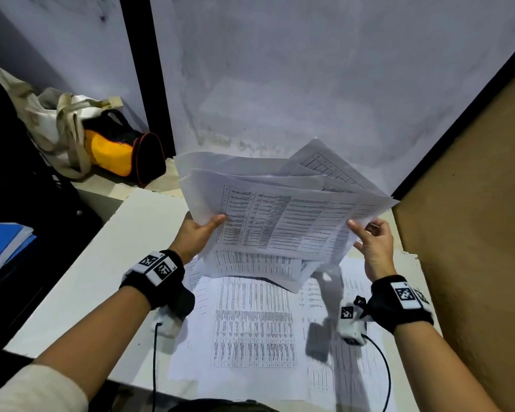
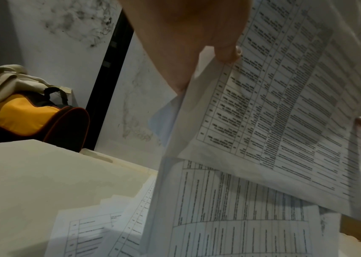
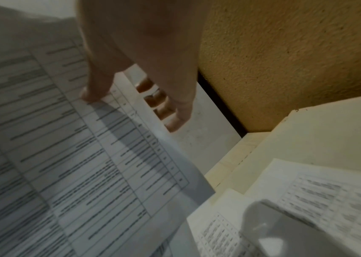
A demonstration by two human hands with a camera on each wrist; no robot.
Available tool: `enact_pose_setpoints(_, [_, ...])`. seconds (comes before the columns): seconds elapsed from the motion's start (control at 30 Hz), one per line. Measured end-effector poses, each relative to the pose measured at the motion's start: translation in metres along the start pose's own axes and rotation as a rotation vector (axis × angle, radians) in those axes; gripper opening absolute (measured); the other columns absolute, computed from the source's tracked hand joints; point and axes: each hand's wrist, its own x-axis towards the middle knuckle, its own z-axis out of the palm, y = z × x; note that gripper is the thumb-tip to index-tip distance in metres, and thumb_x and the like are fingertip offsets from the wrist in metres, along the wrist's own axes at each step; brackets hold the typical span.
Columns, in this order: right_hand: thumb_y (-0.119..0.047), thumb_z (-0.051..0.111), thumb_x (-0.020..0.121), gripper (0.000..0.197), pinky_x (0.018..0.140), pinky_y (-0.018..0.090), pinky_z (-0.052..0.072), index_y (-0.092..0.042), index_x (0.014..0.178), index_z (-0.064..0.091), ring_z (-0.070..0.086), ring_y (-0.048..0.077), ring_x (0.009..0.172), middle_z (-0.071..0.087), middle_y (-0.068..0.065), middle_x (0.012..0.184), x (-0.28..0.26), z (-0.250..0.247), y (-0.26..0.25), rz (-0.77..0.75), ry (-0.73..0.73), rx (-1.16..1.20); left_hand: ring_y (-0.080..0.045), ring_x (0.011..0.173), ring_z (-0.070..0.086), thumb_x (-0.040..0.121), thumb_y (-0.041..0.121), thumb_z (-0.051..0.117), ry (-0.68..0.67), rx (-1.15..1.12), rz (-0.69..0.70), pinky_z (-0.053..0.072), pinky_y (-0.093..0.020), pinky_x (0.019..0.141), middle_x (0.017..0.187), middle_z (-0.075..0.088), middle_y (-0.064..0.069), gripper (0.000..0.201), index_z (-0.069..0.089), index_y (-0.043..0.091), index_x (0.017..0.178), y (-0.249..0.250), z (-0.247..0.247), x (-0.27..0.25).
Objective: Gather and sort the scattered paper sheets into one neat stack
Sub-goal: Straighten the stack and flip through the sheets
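- Nearest to the person, several printed sheets (image 1: 254, 331) lie flat and overlapping on the white desk (image 1: 107, 263).
- Above them, the left hand (image 1: 197, 233) holds the left edge of a loose bundle of sheets (image 1: 283, 221), thumb on top.
- The right hand (image 1: 372, 240) pinches the right edge of the same bundle, thumb in front and fingers (image 3: 164, 111) behind.
- The bundle is raised over the desk, its sheets fanned and not aligned.
- Further left, a yellow and black bag (image 1: 119, 150) lies beside a beige cloth bag (image 1: 57, 120), near the wall (image 1: 309, 69).
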Motion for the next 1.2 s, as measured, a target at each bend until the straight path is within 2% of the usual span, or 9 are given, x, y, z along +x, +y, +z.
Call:
enact_pose_setpoints(0.2, [-0.014,0.078,0.071,0.039,0.061,0.008,0.039,-0.027,0.074,0.041,0.042,0.006,0.064,0.044,-0.005,0.073,-0.013,0.003,0.011,-0.182,0.253,-0.152,-0.013,0.086,0.062,0.087,0.014,0.059,-0.006,-0.002,-0.036,0.048,-0.038,0.091,0.093,0.064,0.001,0.018,0.057,0.012,0.105,0.003,0.001,-0.001])
enact_pose_setpoints(0.33, [-0.013,0.077,0.073,0.032,0.062,0.004,0.045,-0.019,0.091,0.052,0.053,0.009,0.078,0.057,-0.001,0.089,-0.021,0.01,0.011,-0.264,0.207,-0.181,-0.014,0.089,0.063,0.086,0.013,0.06,-0.018,-0.001,-0.024,0.048,-0.041,0.093,0.096,0.065,-0.002,0.02,0.058,0.013,0.106,0.003,0.0,-0.002])
enact_pose_setpoints(0.43, [-0.018,0.079,0.071,0.047,0.078,0.018,0.047,-0.016,0.109,0.05,0.05,0.016,0.096,0.053,0.009,0.114,-0.023,0.015,0.005,-0.26,0.251,-0.238,-0.007,0.086,0.063,0.086,0.012,0.059,-0.024,-0.006,-0.021,0.048,-0.038,0.092,0.094,0.064,0.004,0.019,0.057,0.014,0.105,0.005,0.001,-0.004])
enact_pose_setpoints(0.57, [-0.033,0.075,0.07,0.056,0.095,0.035,0.037,-0.012,0.116,0.051,0.041,0.025,0.11,0.041,0.017,0.122,-0.032,0.024,-0.011,-0.844,0.363,-0.666,-0.026,0.099,0.062,0.086,0.015,0.06,-0.039,0.001,-0.018,0.048,-0.045,0.095,0.104,0.065,-0.009,0.021,0.058,0.013,0.106,0.006,0.0,-0.005])
enact_pose_setpoints(0.7, [-0.04,0.061,0.075,0.048,0.087,0.037,0.029,-0.019,0.117,0.048,0.039,0.024,0.107,0.044,0.003,0.12,-0.035,0.048,-0.038,-1.314,0.128,-1.102,-0.029,0.101,0.061,0.085,0.016,0.06,-0.037,0.001,-0.02,0.048,-0.046,0.095,0.106,0.064,-0.012,0.023,0.057,0.013,0.108,0.004,0.0,-0.005])
enact_pose_setpoints(0.8, [-0.039,0.075,0.067,0.048,0.081,0.034,0.025,-0.017,0.107,0.06,0.051,0.022,0.096,0.067,0.005,0.1,-0.038,0.068,-0.053,-1.337,0.086,-1.235,-0.015,0.09,0.062,0.086,0.014,0.059,-0.026,-0.007,-0.008,0.047,-0.04,0.093,0.099,0.064,-0.006,0.021,0.056,0.014,0.107,0.005,0.001,-0.006])
enact_pose_setpoints(0.93, [-0.022,0.081,0.065,0.02,0.074,0.031,0.035,-0.012,0.078,0.069,0.064,0.022,0.065,0.066,0.004,0.07,-0.043,0.08,-0.063,-1.328,-0.024,-1.182,-0.024,0.094,0.063,0.085,0.013,0.061,-0.02,-0.009,0.022,0.048,-0.04,0.093,0.103,0.065,-0.011,0.021,0.058,0.013,0.106,0.003,0.001,-0.005])
enact_pose_setpoints(1.07, [-0.017,0.07,0.075,0.011,0.059,0.021,0.035,-0.007,0.075,0.065,0.059,0.025,0.057,0.062,0.007,0.068,-0.046,0.075,-0.069,-1.117,-0.143,-1.001,0.001,0.071,0.067,0.078,0.011,0.065,-0.054,-0.049,0.033,0.055,-0.017,0.072,0.072,0.072,0.018,0.014,0.062,0.018,0.09,0.001,0.002,-0.004])
enact_pose_setpoints(1.2, [-0.015,0.067,0.08,0.009,0.054,0.02,0.031,-0.007,0.078,0.064,0.058,0.023,0.059,0.064,0.006,0.072,-0.048,0.065,-0.068,-1.024,-0.111,-0.971,0.003,0.067,0.064,0.085,0.004,0.06,-0.075,-0.026,0.041,0.054,-0.016,0.066,0.069,0.071,0.019,0.013,0.065,0.017,0.083,-0.006,0.003,-0.001])
